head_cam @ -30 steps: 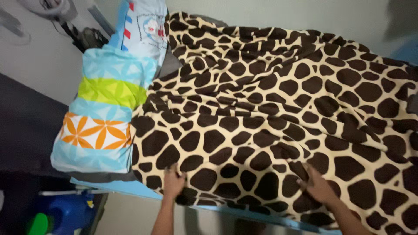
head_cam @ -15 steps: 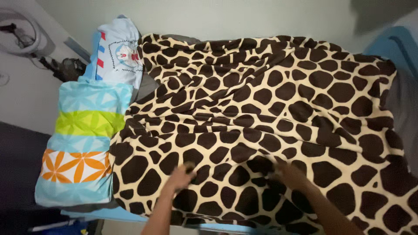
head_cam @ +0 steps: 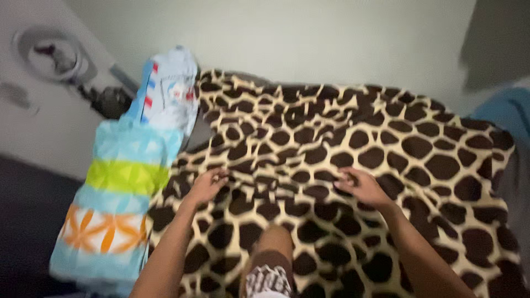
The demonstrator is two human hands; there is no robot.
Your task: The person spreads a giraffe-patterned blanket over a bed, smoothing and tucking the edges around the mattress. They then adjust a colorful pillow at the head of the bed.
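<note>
Head view: giraffe-print blanket (head_cam: 353, 149) rumpled; left hand (head_cam: 205, 186), right hand (head_cam: 361, 187) flat, fingers spread.

The single view comes from the person's head, looking steeply down and forward across the bed (head_cam: 499, 118) toward the pale wall (head_cam: 309, 38) behind its far edge. It sits close (the person's own knee (head_cam: 270, 259) crowds the bottom edge), taking in the bed's near edge to its far edge, with the pillows (head_cam: 130, 182) at its left end.
</note>
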